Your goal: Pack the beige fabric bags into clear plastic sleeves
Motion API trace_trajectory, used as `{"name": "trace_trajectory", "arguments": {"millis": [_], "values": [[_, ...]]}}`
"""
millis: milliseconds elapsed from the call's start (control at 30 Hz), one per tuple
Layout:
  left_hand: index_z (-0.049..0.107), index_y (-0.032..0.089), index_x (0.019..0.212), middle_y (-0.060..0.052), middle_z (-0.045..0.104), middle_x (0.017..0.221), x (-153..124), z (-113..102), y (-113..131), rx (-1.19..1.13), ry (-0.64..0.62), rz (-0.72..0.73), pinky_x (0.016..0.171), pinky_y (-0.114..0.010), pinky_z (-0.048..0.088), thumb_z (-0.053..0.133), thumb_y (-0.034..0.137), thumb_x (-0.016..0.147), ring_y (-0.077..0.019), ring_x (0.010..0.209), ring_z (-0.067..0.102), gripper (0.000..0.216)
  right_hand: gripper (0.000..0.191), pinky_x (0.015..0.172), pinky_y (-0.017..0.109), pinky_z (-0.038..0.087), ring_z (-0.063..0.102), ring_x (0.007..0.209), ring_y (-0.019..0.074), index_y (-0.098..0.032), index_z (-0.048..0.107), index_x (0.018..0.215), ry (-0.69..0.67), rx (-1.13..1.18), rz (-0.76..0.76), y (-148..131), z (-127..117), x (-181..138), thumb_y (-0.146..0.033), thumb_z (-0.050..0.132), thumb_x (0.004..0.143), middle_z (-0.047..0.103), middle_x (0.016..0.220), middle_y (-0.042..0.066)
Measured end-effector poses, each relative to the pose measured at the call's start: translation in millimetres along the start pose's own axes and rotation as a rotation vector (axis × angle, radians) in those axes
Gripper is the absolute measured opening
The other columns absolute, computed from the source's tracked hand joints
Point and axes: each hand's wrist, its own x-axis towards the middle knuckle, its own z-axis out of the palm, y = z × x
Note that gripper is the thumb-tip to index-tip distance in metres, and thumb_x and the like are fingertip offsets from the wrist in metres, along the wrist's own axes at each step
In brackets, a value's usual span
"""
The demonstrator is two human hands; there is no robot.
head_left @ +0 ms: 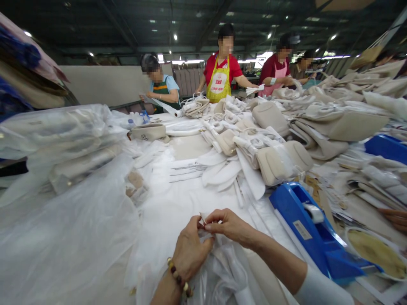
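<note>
At the near edge of the table my left hand (pixel 193 248), with a beaded bracelet at its wrist, curls its fingers round a small pale piece of material (pixel 203 217) with a pointed tip. My right hand (pixel 229 227) pinches the same piece from the right, thumb and fingertips closed. What exactly it is stays partly hidden by the fingers. Beneath both hands lies crumpled, see-through white wrapping (pixel 222 271) over a beige item (pixel 265 273). A blue tape dispenser (pixel 313 228) with a clear roll stands to the right of my right forearm.
Clear plastic bags (pixel 73 220) cover the table's left side. Beige bags (pixel 284 161) with white-wrapped straps are heaped ahead and right. A printed white sheet (pixel 186 170) lies in the middle. A round container (pixel 377 252) sits at right. Several co-workers (pixel 220 78) stand across the table.
</note>
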Motion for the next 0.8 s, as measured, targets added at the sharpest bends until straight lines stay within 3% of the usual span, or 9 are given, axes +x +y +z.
{"name": "trace_trajectory", "arguments": {"millis": [133,233,367,467,567,633,700,800], "values": [[0.058,0.018,0.093,-0.003,0.063,0.092,1.2,0.2,-1.5,0.001,-0.008,0.018,0.078,-0.028,0.041,0.059,0.021,0.07,-0.0184,0.086,0.057,0.023,0.021,0.051,0.023,0.033,0.046,0.052,0.0091,-0.015,0.063,0.065,0.074,-0.022,0.008,-6.1,3.8,3.8,-0.035,0.068,0.059,0.055,0.053,-0.004],[0.063,0.019,0.089,-0.003,0.061,0.086,2.8,2.7,-4.7,0.012,-0.026,0.046,0.075,-0.03,0.04,0.057,0.026,0.072,-0.0193,0.08,0.055,0.019,0.021,0.045,0.021,0.029,0.045,0.048,0.0075,-0.015,0.056,0.065,0.105,-0.054,0.006,-7.9,3.6,2.8,-0.036,0.061,0.065,0.054,0.054,-0.004],[0.064,0.02,0.092,-0.003,0.061,0.086,4.2,4.8,-7.3,-0.017,-0.026,0.036,0.074,-0.03,0.039,0.057,0.028,0.071,-0.02,0.081,0.055,0.024,0.018,0.045,0.021,0.031,0.047,0.049,0.0087,-0.016,0.052,0.069,0.176,-0.17,-0.02,1.1,-7.7,1.6,-0.034,0.052,0.073,0.059,0.063,0.001],[0.063,0.019,0.088,-0.003,0.062,0.086,2.9,4.1,-6.1,-0.062,-0.004,0.02,0.076,-0.031,0.039,0.057,0.027,0.068,-0.02,0.082,0.055,0.022,0.017,0.057,0.026,0.038,0.053,0.067,0.0128,-0.015,0.058,0.086,0.224,-0.293,-0.142,9.3,-19.0,0.0,-0.023,0.053,0.072,0.063,0.084,0.006],[0.061,0.019,0.083,-0.002,0.062,0.083,0.4,1.9,-3.8,-0.122,0.013,0.022,0.074,-0.031,0.039,0.057,0.027,0.067,-0.0193,0.079,0.055,0.019,0.037,0.075,0.029,0.041,0.052,0.1,0.0177,-0.02,0.063,0.101,0.078,-0.37,-0.27,11.5,-24.5,-2.5,-0.012,0.053,0.066,0.06,0.113,0.006],[0.06,0.018,0.079,-0.001,0.062,0.08,-1.2,0.4,-2.8,-0.165,0.013,0.027,0.072,-0.03,0.039,0.057,0.029,0.066,-0.0193,0.077,0.055,0.018,0.041,0.082,0.032,0.041,0.049,0.11,0.0195,-0.023,0.066,0.101,-0.06,-0.398,-0.306,11.0,-24.8,-2.4,-0.01,0.057,0.063,0.06,0.118,0.004],[0.061,0.019,0.078,-0.001,0.063,0.079,-2.7,-0.8,-2.9,-0.206,0.0,0.04,0.071,-0.03,0.04,0.057,0.03,0.065,-0.0194,0.077,0.056,0.017,0.039,0.089,0.035,0.039,0.05,0.11,0.0207,-0.023,0.067,0.098,-0.139,-0.421,-0.321,10.9,-23.9,-0.3,-0.011,0.064,0.061,0.062,0.117,0.004],[0.065,0.021,0.083,-0.001,0.066,0.088,-4.6,-1.8,-3.7,-0.265,-0.031,0.074,0.077,-0.029,0.04,0.057,0.03,0.065,-0.0195,0.084,0.057,0.022,0.018,0.094,0.036,0.035,0.052,0.106,0.0207,-0.02,0.069,0.082,-0.171,-0.451,-0.329,12.5,-22.7,3.5,-0.019,0.069,0.064,0.065,0.11,0.005]]}}
